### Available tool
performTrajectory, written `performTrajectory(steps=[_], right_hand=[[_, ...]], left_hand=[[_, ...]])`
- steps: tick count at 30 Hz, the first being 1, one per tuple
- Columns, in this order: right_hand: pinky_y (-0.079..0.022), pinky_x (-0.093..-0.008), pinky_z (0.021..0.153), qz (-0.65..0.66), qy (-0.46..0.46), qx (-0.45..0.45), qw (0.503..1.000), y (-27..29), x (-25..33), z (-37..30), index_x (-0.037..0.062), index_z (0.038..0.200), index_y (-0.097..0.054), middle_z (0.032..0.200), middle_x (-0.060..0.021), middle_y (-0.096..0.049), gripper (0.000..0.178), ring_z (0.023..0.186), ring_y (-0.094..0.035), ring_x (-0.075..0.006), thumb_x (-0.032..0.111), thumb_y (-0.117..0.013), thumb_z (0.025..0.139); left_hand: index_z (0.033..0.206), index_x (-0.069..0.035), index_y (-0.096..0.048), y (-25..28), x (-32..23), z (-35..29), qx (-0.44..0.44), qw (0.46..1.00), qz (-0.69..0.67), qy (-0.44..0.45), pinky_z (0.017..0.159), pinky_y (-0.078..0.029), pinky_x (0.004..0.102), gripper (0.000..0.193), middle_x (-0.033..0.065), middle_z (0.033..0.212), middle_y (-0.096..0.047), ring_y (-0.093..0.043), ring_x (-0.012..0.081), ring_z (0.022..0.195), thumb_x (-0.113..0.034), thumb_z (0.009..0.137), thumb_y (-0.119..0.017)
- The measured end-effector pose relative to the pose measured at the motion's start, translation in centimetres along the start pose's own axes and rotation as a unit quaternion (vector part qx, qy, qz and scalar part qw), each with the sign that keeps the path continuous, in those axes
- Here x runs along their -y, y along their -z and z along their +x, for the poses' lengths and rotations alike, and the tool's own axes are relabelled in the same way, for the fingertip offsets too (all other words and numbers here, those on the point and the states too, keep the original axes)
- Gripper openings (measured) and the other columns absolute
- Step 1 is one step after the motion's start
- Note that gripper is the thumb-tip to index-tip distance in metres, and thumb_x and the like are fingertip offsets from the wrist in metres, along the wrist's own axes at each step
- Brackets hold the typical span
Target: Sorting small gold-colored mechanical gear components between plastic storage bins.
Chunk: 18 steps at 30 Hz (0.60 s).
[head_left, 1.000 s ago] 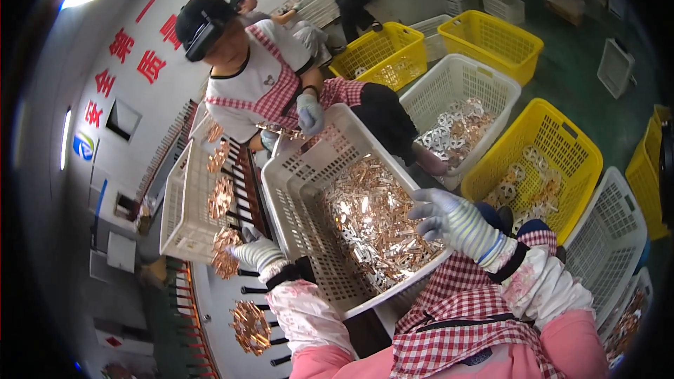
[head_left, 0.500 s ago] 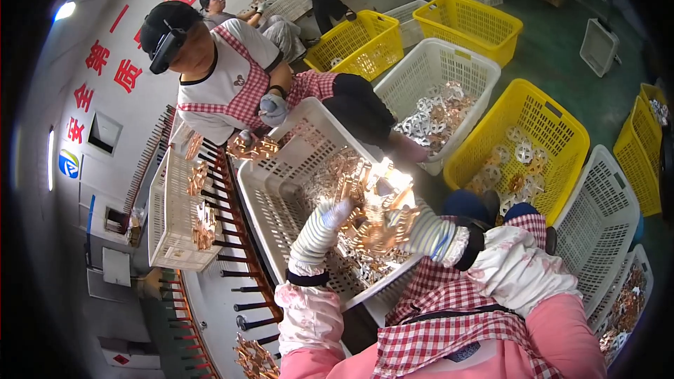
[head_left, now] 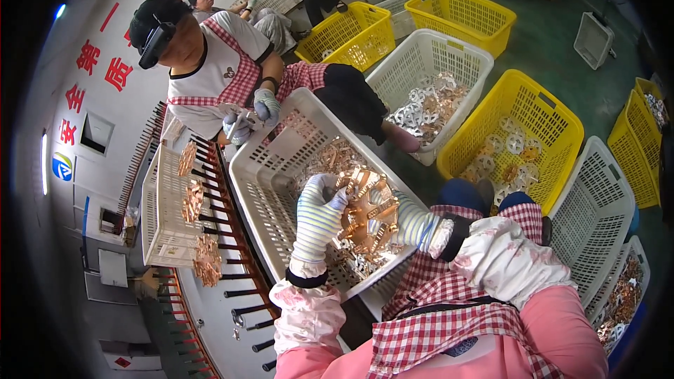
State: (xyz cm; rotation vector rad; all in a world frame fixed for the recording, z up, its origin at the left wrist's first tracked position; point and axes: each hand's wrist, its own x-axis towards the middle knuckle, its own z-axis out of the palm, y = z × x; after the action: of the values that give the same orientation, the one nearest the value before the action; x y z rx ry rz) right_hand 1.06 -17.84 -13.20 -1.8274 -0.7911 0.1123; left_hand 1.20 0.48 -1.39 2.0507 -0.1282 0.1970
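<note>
A round, copper-coloured metal plate with cut-outs point(head_left: 370, 212) is held up over a white crate point(head_left: 242, 189), and several similar pieces appear stacked behind it. My left hand point(head_left: 317, 203), in a striped glove, pinches its left edge with thumb and fingers closed. My right hand point(head_left: 415, 226), gloved alike, grips the opposite side; its fingertips are hidden behind the metal. Under both hands, loose copper-coloured and silvery pieces point(head_left: 326, 161) lie heaped in the crate.
Across the crate sits a co-worker point(head_left: 217, 63) whose gloved hands hold a silvery piece. On the left runs a rack of dark-tipped rods point(head_left: 242, 293), with bunches of copper pieces point(head_left: 207, 260) hanging there. Yellow crate point(head_left: 562, 123) and white crate point(head_left: 484, 63) with metal parts stand right.
The pieces in my hands, blurred and glaring before, now face me steadily. Hanging bunches have shifted nearer along the rack; the nearest earlier bunch is out of view. The co-worker's hands have come together.
</note>
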Motion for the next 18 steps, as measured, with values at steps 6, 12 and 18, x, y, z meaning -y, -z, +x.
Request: performTrajectory(steps=[6, 12, 18], right_hand=[[-0.049, -0.0362, 0.084, 0.029, -0.110, -0.010, 0.993, 2.3, 5.7, 0.6, 0.0030, 0.118, -0.053, 0.105, -0.0152, -0.062, 0.070, 0.096, -0.061, -0.0287, 0.024, -0.085, 0.059], [-0.050, -0.0419, 0.078, -0.120, -0.121, 0.033, 0.985, 1.7, 4.8, 0.8, 0.0000, 0.094, -0.061, 0.088, -0.0206, -0.063, 0.050, 0.086, -0.061, -0.0368, 0.029, -0.081, 0.058], [-0.050, -0.0455, 0.067, -0.116, 0.080, -0.037, 0.989, -3.0, -0.4, 3.8, 0.0002, 0.075, -0.065, 0.073, -0.0212, -0.063, 0.022, 0.071, -0.062, -0.0383, 0.022, -0.066, 0.070]], left_hand=[[0.099, 0.000, -0.057, 0.1, 0.4, -0.3, 0.026, 0.997, -0.052, 0.054, 0.055, -0.041, 0.0194, 0.014, -0.0020, 0.076, -0.053, -0.048, 0.0044, 0.063, -0.004, 0.087, -0.063], [0.102, -0.001, -0.057, 0.3, -0.6, -0.3, 0.059, 0.990, -0.110, 0.058, 0.061, -0.041, 0.0186, 0.018, -0.0016, 0.080, -0.054, -0.047, 0.0040, 0.068, 0.000, 0.085, -0.058], [0.063, -0.011, -0.039, 0.8, 0.3, 0.5, -0.064, 0.987, -0.137, 0.050, 0.051, -0.031, 0.0202, 0.024, -0.0052, 0.062, -0.041, -0.034, 0.0042, 0.056, 0.009, 0.069, -0.050]])
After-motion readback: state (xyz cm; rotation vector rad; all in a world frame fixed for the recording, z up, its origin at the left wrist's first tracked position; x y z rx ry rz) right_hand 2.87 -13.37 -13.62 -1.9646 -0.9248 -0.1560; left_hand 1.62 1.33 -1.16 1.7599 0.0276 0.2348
